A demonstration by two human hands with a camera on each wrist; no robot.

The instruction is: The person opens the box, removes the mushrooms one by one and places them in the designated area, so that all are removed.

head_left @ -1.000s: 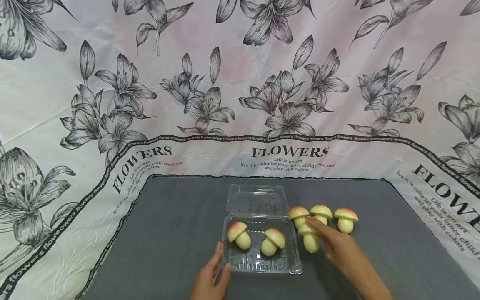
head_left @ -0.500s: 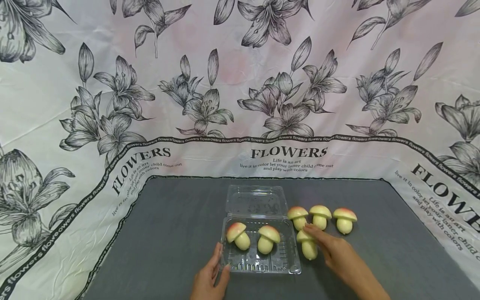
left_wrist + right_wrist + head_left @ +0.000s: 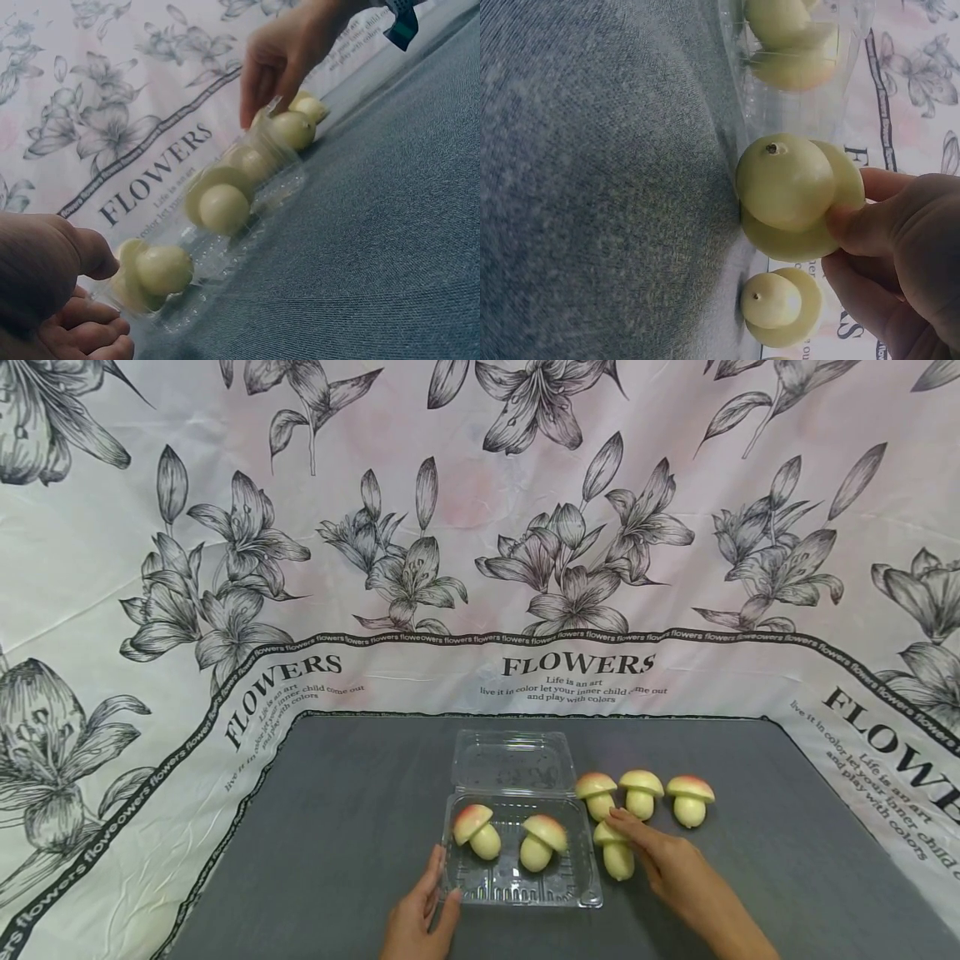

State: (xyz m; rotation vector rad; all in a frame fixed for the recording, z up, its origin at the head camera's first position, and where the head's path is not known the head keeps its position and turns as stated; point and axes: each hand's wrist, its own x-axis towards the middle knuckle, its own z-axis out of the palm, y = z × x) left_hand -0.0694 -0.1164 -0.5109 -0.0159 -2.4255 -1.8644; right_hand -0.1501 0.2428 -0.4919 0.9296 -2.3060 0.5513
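The right hand (image 3: 670, 857) pinches a smooth yellow-green mushroom-shaped piece (image 3: 618, 862) at three o'clock of the open clear-plastic box (image 3: 540, 896), whose eight-o'clock corner the left hand (image 3: 418, 912) grips; slack pinching could drop the piece.

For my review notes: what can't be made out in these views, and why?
Head: part of the held mushroom's cap, covered by the right hand.
Head: whether the dark patches on the lid are print or reflection; too faint and small.
Left wrist: the rest of the wristband, cut off by the top edge.
Right wrist: most of the box, cut off by the top edge.
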